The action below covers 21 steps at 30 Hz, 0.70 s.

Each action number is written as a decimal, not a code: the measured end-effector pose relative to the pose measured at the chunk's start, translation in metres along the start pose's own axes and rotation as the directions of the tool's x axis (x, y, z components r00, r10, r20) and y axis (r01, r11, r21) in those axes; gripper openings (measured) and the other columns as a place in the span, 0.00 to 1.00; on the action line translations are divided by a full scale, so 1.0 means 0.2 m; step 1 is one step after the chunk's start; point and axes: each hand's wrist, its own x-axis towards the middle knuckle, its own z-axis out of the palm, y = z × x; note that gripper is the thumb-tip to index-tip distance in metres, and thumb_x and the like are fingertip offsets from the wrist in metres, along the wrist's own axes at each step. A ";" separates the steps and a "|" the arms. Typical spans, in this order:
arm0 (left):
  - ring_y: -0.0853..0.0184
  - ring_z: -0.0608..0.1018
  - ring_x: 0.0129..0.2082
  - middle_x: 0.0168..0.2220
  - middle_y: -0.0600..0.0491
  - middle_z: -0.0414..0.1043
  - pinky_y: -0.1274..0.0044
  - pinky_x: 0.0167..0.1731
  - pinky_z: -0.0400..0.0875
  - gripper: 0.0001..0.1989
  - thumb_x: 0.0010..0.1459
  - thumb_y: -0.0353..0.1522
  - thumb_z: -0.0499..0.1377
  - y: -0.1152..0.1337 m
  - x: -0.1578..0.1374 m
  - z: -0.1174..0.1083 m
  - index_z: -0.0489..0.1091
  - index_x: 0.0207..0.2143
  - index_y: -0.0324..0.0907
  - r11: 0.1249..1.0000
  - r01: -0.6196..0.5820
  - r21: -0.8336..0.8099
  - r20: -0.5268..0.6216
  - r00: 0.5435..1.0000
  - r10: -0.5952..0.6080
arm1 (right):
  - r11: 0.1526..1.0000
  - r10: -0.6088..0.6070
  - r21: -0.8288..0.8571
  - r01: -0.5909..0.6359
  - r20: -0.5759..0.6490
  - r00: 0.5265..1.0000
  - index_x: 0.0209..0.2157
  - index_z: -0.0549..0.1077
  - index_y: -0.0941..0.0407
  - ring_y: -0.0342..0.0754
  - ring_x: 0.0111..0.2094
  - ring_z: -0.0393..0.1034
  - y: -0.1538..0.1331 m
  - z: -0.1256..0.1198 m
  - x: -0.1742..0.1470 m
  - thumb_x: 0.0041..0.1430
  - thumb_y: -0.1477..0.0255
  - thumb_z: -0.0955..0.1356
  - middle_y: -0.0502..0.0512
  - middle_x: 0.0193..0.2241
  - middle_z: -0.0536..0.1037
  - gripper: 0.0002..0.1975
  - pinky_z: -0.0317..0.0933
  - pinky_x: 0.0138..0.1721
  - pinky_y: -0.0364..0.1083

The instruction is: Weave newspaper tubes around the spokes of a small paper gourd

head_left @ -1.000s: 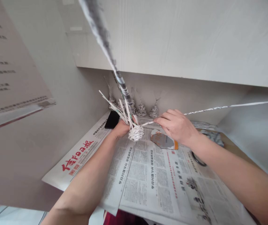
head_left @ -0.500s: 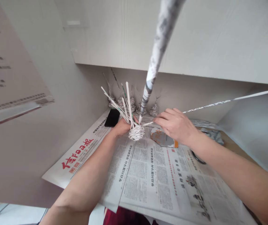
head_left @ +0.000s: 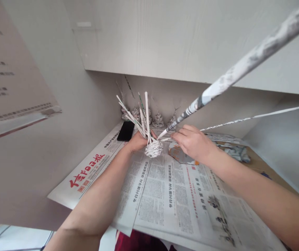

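Note:
A small ball-shaped weave of rolled newspaper (head_left: pixel 154 149) is held just above the newspaper sheets, with several paper stakes (head_left: pixel 147 111) sticking up and leaning left from its top. My left hand (head_left: pixel 138 141) is closed around its far left side, the fingers partly hidden behind the stakes. Pinched in my right hand (head_left: pixel 188 139), just right of the weave, is a thin rolled-paper strip (head_left: pixel 243 118) that runs from the weave out to the right. A long, thicker-looking paper tube (head_left: pixel 217 87) also comes out of the weave and slants up to the upper right, toward the camera.
Newspaper sheets (head_left: pixel 159 195) cover the table. A black phone (head_left: pixel 125 131) lies at the back left. Several finished-looking woven paper pieces (head_left: pixel 158 120) stand along the back wall, under an overhanging panel (head_left: pixel 165 42). Paper tubes, an octagonal card (head_left: pixel 180 155) and a grey cloth (head_left: pixel 237 152) lie rightward.
The long paper tube has swung from nearly upright over to the right. My right hand has shifted slightly down, still on the thin strip. My left hand keeps its hold.

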 end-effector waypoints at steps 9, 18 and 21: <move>0.62 0.77 0.29 0.26 0.51 0.76 0.71 0.35 0.72 0.05 0.40 0.29 0.66 0.01 -0.01 0.02 0.75 0.24 0.40 0.999 -0.021 0.032 0.019 1.000 0.020 | 0.984 0.171 0.017 -0.175 0.148 0.974 0.41 0.72 0.62 0.52 0.34 0.67 -0.03 0.03 -0.01 0.60 0.80 0.62 0.60 0.28 0.74 0.10 0.59 0.34 0.46; 0.63 0.77 0.27 0.26 0.51 0.76 0.70 0.33 0.73 0.07 0.40 0.30 0.68 -0.03 0.00 0.02 0.75 0.25 0.40 0.995 -0.076 0.068 0.007 0.997 0.076 | 0.977 0.196 0.047 -0.208 0.190 0.962 0.43 0.72 0.59 0.52 0.34 0.68 -0.07 0.07 -0.01 0.57 0.82 0.63 0.57 0.24 0.74 0.13 0.59 0.32 0.45; 0.63 0.77 0.27 0.25 0.51 0.76 0.70 0.33 0.74 0.06 0.40 0.29 0.68 -0.03 0.00 0.02 0.75 0.25 0.39 0.992 -0.094 0.079 0.020 0.996 0.092 | 0.966 0.229 0.071 -0.249 0.220 0.948 0.43 0.73 0.58 0.51 0.33 0.69 -0.09 0.06 0.00 0.57 0.82 0.62 0.56 0.25 0.74 0.15 0.58 0.31 0.45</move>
